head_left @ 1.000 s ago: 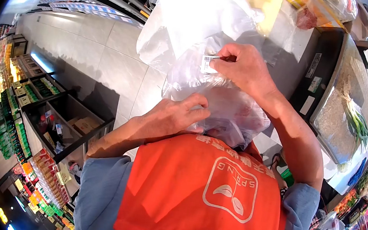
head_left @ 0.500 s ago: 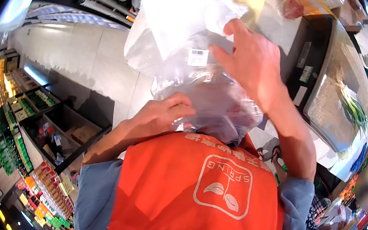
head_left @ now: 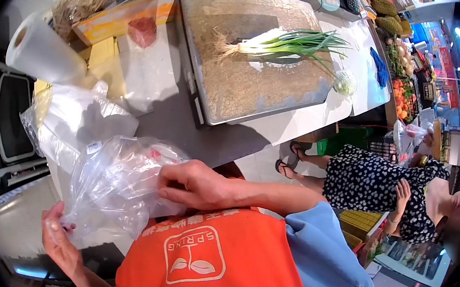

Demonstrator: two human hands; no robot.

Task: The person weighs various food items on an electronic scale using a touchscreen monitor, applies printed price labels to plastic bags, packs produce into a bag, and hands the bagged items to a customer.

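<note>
A clear plastic bag (head_left: pixel 112 186) with a white barcode label (head_left: pixel 93 147) spreads between my two hands in front of my red apron (head_left: pixel 205 255). My left hand (head_left: pixel 60 240) pinches its lower left edge with thumb and fingers. The curled fingers of my right hand (head_left: pixel 196 185) grip the bag's right side; the fingertips are partly hidden. More crumpled clear plastic (head_left: pixel 75 119) lies on the counter just beyond the bag. What the bag holds, if anything, I cannot make out.
A scale's wide platter (head_left: pixel 248 88) bears a bunch of scallions (head_left: pixel 288 44). A roll of plastic bags (head_left: pixel 46 46) stands at the left, near bagged dried goods (head_left: pixel 83 2). A person in a patterned dress (head_left: pixel 372 181) stands right of the counter (head_left: pixel 185 132).
My view has swung to the right, bringing the scale and the person into view. The bag has come lower; my right hand is drawn in to its right side, and my left hand now holds its left edge.
</note>
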